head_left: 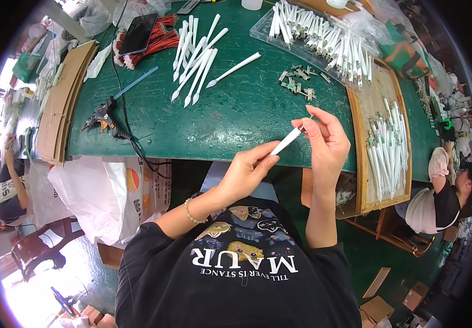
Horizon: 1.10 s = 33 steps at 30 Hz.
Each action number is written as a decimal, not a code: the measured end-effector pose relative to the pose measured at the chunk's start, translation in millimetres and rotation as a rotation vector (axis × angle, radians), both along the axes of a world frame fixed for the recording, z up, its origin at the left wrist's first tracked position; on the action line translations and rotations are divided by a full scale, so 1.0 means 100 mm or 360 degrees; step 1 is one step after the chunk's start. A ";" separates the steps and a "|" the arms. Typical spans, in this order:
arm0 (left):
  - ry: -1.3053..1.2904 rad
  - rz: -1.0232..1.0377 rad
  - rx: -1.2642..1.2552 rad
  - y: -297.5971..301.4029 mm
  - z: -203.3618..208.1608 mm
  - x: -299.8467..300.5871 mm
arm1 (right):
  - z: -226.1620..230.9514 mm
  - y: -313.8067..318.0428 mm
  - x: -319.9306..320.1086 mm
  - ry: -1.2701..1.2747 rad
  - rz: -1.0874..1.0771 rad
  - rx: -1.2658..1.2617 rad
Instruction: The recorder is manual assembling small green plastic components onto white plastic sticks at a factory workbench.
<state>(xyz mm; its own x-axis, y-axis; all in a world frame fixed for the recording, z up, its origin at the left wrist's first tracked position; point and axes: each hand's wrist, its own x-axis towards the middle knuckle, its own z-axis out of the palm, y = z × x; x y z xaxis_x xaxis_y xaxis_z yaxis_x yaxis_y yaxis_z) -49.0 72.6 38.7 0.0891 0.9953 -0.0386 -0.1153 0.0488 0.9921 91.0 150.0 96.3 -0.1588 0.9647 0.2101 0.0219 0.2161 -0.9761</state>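
Note:
My left hand (pixel 245 170) is closed around a white tapered candle-shaped tube (pixel 287 142), which slants up to the right just past the table's near edge. At the tube's upper end, a bit of metal shows. There my right hand (pixel 329 145) pinches with thumb and forefinger at a small thin part that I cannot make out. Beyond the hands lies a pile of small metal and green pieces (pixel 299 82). Several similar white tubes with pointed flame-like tips (pixel 195 63) lie loose on the green table (pixel 203 128).
A glue gun (pixel 107 117) with a black cable lies at left, near a blue stick (pixel 136 82). Behind are a phone (pixel 139 33) and red wires (pixel 162 41). A clear tray (pixel 269 37) and a wooden-framed tray (pixel 360 180) hold white tubes at right. Other people sit at both sides.

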 end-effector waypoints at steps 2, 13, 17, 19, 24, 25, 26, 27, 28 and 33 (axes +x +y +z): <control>0.0010 0.0009 0.0013 0.01 -0.02 0.01 | 0.00 0.00 0.01 0.0021 0.0006 -0.0002; -0.0151 -0.0015 -0.0103 0.02 0.02 0.05 | -0.15 0.01 0.01 0.0166 0.0028 0.0040; -0.0315 -0.0006 -0.0182 0.02 0.01 0.09 | -0.22 0.01 0.00 0.0237 0.0027 0.0029; -0.0350 -0.0005 -0.0201 0.03 0.01 0.11 | -0.24 0.02 0.01 0.0227 0.0031 0.0007; -0.0445 -0.0115 -0.0226 0.06 -0.01 0.09 | -0.32 0.03 0.02 0.0087 0.0080 -0.0007; -0.0444 -0.0114 -0.0226 0.09 0.01 0.08 | -0.33 0.03 0.02 0.0025 0.0137 -0.0049; -0.0480 -0.0164 -0.0270 0.13 0.05 0.07 | -0.33 0.02 0.01 0.0025 0.0141 -0.0049; -0.0515 -0.0214 -0.0314 0.17 0.07 0.06 | -0.33 0.01 -0.01 0.0113 0.0110 -0.0074; -0.0516 -0.0212 -0.0313 0.20 0.06 0.05 | -0.32 0.00 -0.03 0.0201 0.0078 -0.0099; -0.0545 -0.0324 -0.0258 0.24 0.05 0.03 | -0.45 0.05 -0.01 0.0248 -0.0035 0.0092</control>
<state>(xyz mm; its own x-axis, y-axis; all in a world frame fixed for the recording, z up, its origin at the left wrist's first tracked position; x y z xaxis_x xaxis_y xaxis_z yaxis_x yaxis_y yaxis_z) -46.0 96.3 43.5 0.3181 0.9395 -0.1270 -0.4083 0.2566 0.8760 89.5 154.6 51.6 -0.0989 0.9533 0.2855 -0.1235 0.2729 -0.9541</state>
